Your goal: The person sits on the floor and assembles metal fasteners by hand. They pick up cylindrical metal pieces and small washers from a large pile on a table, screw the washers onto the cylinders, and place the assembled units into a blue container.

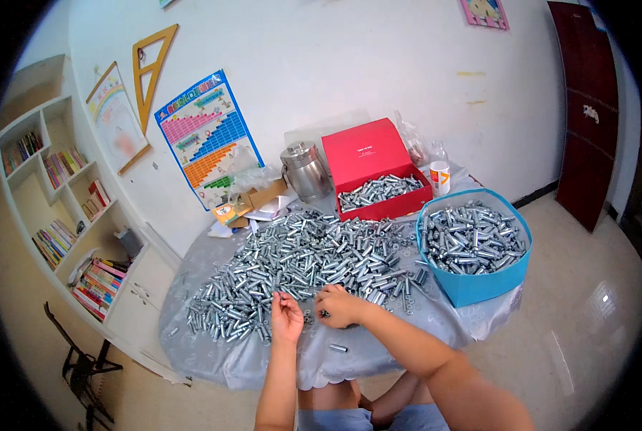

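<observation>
1. Two hands worked at lower centre: left hand pinched a small silver metal bolt between fingertips.
2. Right hand, fingers curled together, touched the heap of silver bolts on the grey-clothed table.

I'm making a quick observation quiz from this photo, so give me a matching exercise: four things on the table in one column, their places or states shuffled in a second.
Things:
1. red box
2. blue basket
3. metal canister
4. left hand

Places or states:
A. at the table's right edge, full of metal parts
B. lid raised, parts inside, at the back
C. at the near edge of the loose pile, fingers pinching a small part
D. left of the red box, near the wall

Pairs: 1-B, 2-A, 3-D, 4-C
</observation>
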{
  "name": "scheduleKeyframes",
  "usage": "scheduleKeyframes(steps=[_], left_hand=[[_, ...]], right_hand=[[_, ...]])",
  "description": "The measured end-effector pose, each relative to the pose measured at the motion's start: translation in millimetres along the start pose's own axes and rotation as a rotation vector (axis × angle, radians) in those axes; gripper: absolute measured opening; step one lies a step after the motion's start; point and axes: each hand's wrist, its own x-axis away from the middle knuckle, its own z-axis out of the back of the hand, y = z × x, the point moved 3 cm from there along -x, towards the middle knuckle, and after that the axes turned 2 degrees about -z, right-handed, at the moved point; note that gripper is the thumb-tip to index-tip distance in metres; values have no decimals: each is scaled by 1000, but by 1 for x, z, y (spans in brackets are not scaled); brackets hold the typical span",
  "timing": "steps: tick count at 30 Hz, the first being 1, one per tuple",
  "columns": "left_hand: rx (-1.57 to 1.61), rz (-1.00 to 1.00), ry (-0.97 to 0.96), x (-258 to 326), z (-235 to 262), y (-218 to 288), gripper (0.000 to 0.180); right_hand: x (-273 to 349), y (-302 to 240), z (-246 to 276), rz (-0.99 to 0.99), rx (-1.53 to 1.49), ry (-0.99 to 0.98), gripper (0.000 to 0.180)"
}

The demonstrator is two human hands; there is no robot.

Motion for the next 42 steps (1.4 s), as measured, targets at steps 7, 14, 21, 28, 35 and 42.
scheduleKeyframes(steps=[7,14,21,28,35,42], left_hand=[[102,114,-63,13,-23,-9,13],[-8,204,19,12,-49,-22,13],[-117,177,-137,-37,-65,-12,14],[-168,333,-31,-23,-46,-26,10],[-133,305,-11,-31,-41,-21,11],[-163,345,-22,-26,-45,-27,12]], right_hand=[[-3,-10,12,-8,37,4,13],[-10,-11,44,19,-62,251,11],[-6,16,62,-218,94,518,10],[15,38,99,-440,317,787,12],[67,51,105,-800,518,379,37],[110,36,90,-949,637,105,41]])
